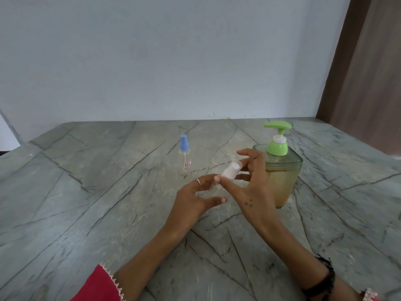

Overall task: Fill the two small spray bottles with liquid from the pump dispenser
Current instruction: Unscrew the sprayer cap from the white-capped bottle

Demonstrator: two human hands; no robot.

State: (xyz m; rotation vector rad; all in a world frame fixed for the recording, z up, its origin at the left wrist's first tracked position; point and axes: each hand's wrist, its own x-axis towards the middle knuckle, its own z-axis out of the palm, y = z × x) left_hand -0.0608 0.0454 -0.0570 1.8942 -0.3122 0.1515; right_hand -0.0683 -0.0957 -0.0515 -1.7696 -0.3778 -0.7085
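A small spray bottle with a pink cap (227, 171) is held tilted above the table (86, 192), near the middle of the view. Its clear body is gripped by the left hand (195, 198), while the cap end is pinched by the fingers of the right hand (251, 183), as if the top is about to be taken off; that is only a judgement.

2 spray bottles are counted. The 2nd, a bottle with a blue cap (184, 155), is left upright on the table at about 11 o'clock from the hands, well apart from them, and appears empty. 1 pump dispenser (278, 168) is seen, standing at about 2 o'clock, just behind the right hand, partly filled with yellowish liquid under a green pump head.

The small bottles are judged to be light, thin plastic, easily tipped and somewhat slippery once wet. The body is best held firmly low down while the cap is turned at its ribbed collar. The dispenser is judged heavier and steadier; it can be pressed from the pump top without being held.
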